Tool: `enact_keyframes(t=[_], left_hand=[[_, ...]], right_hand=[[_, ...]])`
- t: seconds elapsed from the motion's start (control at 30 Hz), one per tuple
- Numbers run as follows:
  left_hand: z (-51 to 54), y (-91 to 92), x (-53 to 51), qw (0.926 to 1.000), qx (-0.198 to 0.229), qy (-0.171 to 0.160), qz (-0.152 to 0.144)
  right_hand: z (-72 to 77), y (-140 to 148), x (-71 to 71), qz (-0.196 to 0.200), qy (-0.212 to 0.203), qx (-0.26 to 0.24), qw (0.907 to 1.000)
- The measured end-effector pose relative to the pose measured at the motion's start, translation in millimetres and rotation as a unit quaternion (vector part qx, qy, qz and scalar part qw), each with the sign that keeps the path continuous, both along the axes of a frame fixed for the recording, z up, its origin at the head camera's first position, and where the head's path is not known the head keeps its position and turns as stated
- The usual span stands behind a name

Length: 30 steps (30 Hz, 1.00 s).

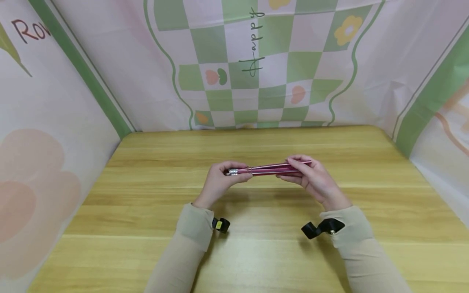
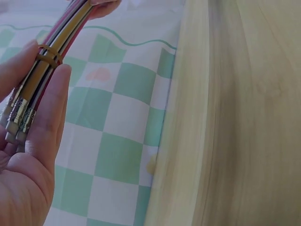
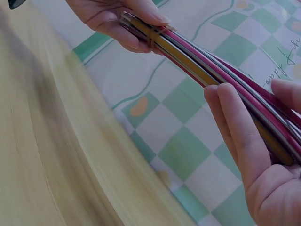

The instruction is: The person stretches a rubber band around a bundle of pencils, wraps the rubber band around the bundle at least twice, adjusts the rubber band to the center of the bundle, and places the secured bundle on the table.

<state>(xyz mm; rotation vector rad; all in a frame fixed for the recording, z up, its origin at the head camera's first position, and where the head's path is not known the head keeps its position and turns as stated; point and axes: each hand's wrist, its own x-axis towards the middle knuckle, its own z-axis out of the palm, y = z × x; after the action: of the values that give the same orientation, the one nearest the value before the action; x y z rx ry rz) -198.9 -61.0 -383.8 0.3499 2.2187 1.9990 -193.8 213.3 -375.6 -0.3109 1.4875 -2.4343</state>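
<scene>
A bundle of pencils, pink, yellow and dark striped, is held level above the table between both hands. Near the eraser end, a tan rubber band goes round the bundle. My left hand grips that end between thumb and fingers, close to the band. At the other end, my right hand holds the pencils with its thumb and fingers on opposite sides. In the left wrist view, silver ferrules and pale erasers lie within the left palm. The far tips are mostly hidden by the right hand.
Beneath the hands is a wood-grain table. A printed cloth with green checks hangs behind it, and more cloth lines both sides. Black straps with small devices sit at both wrists.
</scene>
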Motion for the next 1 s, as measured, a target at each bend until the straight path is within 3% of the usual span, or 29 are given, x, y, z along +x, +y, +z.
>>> enact_keyframes(t=[0.13,0.27,0.4,0.6,0.8,1.0], left_hand=[[0.9,0.5,0.6,1.0,0.003,0.003,0.006],[0.8,1.6,1.4,0.9997,0.003,0.018,0.018],[0.0,3.0,2.0,0.9993,0.006,0.031,0.022],[-1.6,4.7,2.4,0.9987,0.006,0.043,0.026],[-3.2,7.7,2.6,0.9985,-0.001,0.05,0.021],[-5.4,11.5,2.9,0.9986,-0.005,0.048,0.022]], right_hand=[[0.2,-3,0.5,-0.035,0.0,-0.028,0.999],[-2.4,-8,0.7,-0.089,0.025,-0.051,0.9944],[-4.6,-12,0.8,-0.124,0.044,-0.036,0.9907],[-5.1,-16,1.7,-0.149,0.043,0.048,0.9868],[-5.8,-19,2.7,-0.169,0.062,0.178,0.9674],[-6.3,-22,4.1,-0.178,0.075,0.225,0.9549]])
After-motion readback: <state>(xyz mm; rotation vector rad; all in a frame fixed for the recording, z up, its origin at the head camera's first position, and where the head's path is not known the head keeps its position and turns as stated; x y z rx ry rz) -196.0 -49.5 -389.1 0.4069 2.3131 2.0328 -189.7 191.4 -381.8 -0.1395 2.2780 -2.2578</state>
